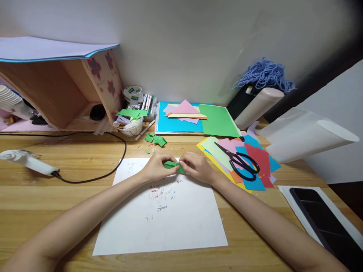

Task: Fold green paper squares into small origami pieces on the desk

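Note:
Between my two hands is a small piece of folded green paper [170, 164], held over the upper part of a white sheet [187, 219]. My left hand [159, 166] pinches its left end between thumb and fingers. At the right end, my right hand [196, 166] has its fingers closed on the same paper, covering part of it. Faint coloured marker marks dot the white sheet. Just beyond my left hand lie several small folded green paper pieces [159, 140] on the wooden table.
Black-handled scissors [241, 162] lie on coloured paper scraps [258, 155] at right. Behind are a stack of coloured sheets [219, 121] and a scrap basket [132, 129]. A white glue gun [31, 162] with a black cord is at left, a dark phone [326, 223] at lower right.

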`<act>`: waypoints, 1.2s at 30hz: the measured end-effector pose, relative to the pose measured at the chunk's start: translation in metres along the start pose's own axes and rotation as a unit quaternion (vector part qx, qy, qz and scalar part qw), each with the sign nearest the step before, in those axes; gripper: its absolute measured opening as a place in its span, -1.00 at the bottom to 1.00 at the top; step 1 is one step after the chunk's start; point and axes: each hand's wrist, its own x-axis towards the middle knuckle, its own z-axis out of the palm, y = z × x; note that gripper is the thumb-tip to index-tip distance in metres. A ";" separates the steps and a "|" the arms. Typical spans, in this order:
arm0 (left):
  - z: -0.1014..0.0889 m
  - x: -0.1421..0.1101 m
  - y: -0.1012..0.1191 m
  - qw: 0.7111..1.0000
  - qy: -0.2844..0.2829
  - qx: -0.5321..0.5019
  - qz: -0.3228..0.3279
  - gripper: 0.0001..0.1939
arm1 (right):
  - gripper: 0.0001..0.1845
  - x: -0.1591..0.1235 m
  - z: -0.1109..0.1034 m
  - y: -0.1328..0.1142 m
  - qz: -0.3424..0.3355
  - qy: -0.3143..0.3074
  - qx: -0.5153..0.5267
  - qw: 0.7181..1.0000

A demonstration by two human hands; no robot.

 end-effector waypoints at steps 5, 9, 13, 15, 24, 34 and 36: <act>-0.001 0.000 0.002 1.000 -0.005 0.004 0.016 -0.85 | -0.83 0.000 0.001 0.001 0.007 0.002 0.012 1.000; -0.001 0.000 0.003 1.000 -0.004 -0.012 0.011 -0.83 | -0.91 0.000 0.001 0.002 0.001 -0.003 0.006 1.000; -0.002 -0.001 0.003 1.000 -0.017 -0.014 0.020 -0.79 | -0.95 -0.001 0.000 0.001 0.001 -0.015 0.009 1.000; -0.001 0.000 0.003 0.999 -0.020 -0.004 0.027 -0.80 | -0.95 0.000 -0.001 0.001 -0.004 -0.021 0.019 1.000; 0.001 -0.001 0.005 0.996 -0.007 0.087 0.025 -0.77 | -0.91 0.001 -0.002 -0.001 0.003 0.002 0.020 1.000; -0.006 -0.002 0.007 0.999 0.041 -0.012 -0.008 -0.74 | -0.91 0.000 -0.001 0.002 0.053 0.032 0.026 0.998; -0.004 -0.002 0.006 0.999 0.045 -0.030 -0.001 -0.76 | -0.91 0.000 -0.001 0.002 0.058 0.033 0.030 0.997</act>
